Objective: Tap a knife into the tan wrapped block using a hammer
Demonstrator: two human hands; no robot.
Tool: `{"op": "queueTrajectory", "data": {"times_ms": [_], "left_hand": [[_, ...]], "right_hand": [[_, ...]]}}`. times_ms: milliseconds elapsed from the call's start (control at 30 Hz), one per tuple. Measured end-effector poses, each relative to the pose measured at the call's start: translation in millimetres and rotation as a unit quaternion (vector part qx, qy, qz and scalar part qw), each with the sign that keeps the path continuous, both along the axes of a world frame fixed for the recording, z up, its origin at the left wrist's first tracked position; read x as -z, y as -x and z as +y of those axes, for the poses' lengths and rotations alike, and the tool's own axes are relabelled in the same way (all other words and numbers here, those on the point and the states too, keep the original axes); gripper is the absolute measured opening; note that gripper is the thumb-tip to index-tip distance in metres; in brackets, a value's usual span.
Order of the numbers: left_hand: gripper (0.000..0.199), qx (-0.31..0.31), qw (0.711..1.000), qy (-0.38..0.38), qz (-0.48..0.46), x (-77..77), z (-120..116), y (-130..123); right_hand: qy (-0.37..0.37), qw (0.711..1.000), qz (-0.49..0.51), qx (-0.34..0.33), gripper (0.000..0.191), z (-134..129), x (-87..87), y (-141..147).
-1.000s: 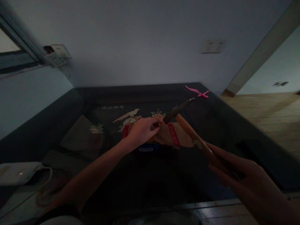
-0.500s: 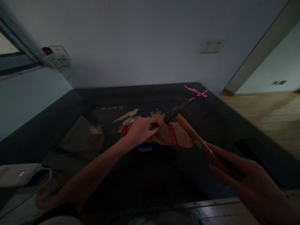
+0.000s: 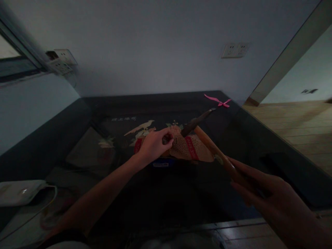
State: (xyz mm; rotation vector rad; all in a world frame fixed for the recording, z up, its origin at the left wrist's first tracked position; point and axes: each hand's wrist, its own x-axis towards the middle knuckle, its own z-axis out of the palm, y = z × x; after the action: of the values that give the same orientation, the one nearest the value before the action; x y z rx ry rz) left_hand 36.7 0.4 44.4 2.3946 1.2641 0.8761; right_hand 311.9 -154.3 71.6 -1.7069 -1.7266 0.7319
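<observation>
My right hand (image 3: 275, 197) is wrapped round the wooden handle of a hammer (image 3: 215, 150). Its dark head (image 3: 195, 123) is held over the right part of a tan, dark-speckled wrapper (image 3: 202, 150) with red bands. My left hand (image 3: 157, 141) rests at the wrapper's left part, thumb and forefinger pinched into a ring. A thin dark mark shows just right of the fingertips, too small to name; whatever the pinch holds is hidden. Under the wrapper's front edge sits a blue item (image 3: 163, 162), mostly covered.
The dark glossy table (image 3: 181, 193) carries a bird-and-flower picture (image 3: 141, 128). A pink ribbon (image 3: 220, 103) lies at the back right. To the left is a white device (image 3: 23, 192) with a cable; a dark flat object (image 3: 293, 176) lies near my right hand. The wall stands behind.
My left hand has shifted slightly left, its pinched fingertips drawing away from the thin dark mark on the wrapper. The hammer and right hand stay nearly still.
</observation>
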Motion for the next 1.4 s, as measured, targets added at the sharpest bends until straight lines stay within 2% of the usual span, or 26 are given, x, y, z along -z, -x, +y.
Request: {"op": "queueTrajectory", "data": {"times_ms": [633,1000,1400], "left_hand": [[0.005,0.003,1.000,-0.011,-0.017,1.7,-2.0,0.2],[0.004,0.013,0.998,0.025,-0.047,10.2,1.9,0.5],[0.009,0.016,0.999,0.022,0.038,3.1,0.9,-1.4]], "right_hand": [[0.006,1.000,-0.004,0.002,0.050,-0.7,1.7,-0.9],[0.016,1.000,0.005,-0.011,0.052,-1.4,5.1,-3.9],[0.003,1.000,0.011,-0.005,0.050,-1.4,9.3,-4.2]]}}
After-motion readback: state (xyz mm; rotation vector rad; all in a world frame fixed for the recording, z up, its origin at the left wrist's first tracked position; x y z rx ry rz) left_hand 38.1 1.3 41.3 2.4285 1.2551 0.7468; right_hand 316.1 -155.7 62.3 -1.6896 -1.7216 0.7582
